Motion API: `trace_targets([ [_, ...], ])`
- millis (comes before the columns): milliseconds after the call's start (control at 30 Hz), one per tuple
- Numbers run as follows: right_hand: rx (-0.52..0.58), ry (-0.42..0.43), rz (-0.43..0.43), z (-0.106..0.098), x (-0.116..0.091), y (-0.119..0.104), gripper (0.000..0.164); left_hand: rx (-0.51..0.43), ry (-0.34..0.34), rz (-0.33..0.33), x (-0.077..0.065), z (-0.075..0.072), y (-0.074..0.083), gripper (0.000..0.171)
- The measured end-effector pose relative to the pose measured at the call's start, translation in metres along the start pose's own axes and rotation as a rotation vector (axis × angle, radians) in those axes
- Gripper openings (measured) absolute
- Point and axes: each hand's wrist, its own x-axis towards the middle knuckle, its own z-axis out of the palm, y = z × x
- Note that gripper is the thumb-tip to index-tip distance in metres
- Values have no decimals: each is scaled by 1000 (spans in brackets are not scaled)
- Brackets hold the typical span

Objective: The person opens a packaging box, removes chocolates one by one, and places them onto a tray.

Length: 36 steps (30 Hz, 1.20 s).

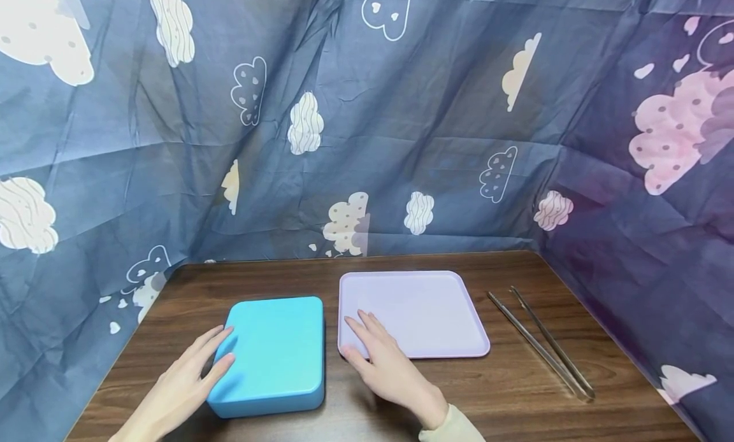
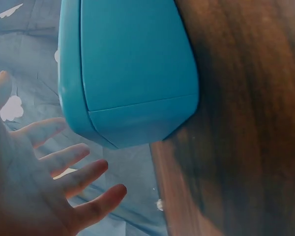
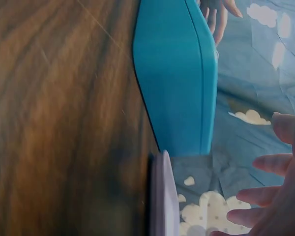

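A blue lidded box [image 1: 275,349] with rounded corners sits on the left part of the table. My left hand [image 1: 186,378] is at its left edge, fingers spread and holding nothing; in the left wrist view the fingers [image 2: 86,179] are extended near the lid's corner. To the right of the box lies a flat pale purple tray [image 1: 424,311]. My right hand [image 1: 390,369] overlaps the tray's near left corner in the head view, its fingers apart with nothing between them. From the right wrist, the spread fingers [image 3: 263,195] show above the tray's level.
Long metal tongs [image 1: 541,346] lie on the table right of the tray, their tips toward the back. The dark wooden table [image 1: 338,423] is bordered at the back and sides by a blue cloth [image 1: 367,155] printed with clouds.
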Motion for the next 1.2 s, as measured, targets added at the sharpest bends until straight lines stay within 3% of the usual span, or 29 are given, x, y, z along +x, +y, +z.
trace_targets([
  [267,86,-76,24,20,-1,-11,63,-53,-80,-61,-7,3,-7,73],
  [600,131,-188,11,36,0,-18,72,-66,-252,-198,-9,8,-20,95],
  [833,184,-259,85,42,-1,-19,89,-74,-268,-193,-10,13,-26,100],
  [1000,204,-275,116,47,-2,-20,98,-75,-254,-150,-14,15,-28,102],
  [1200,183,-255,127,53,-2,-22,100,-91,-241,-157,-16,17,-28,105],
])
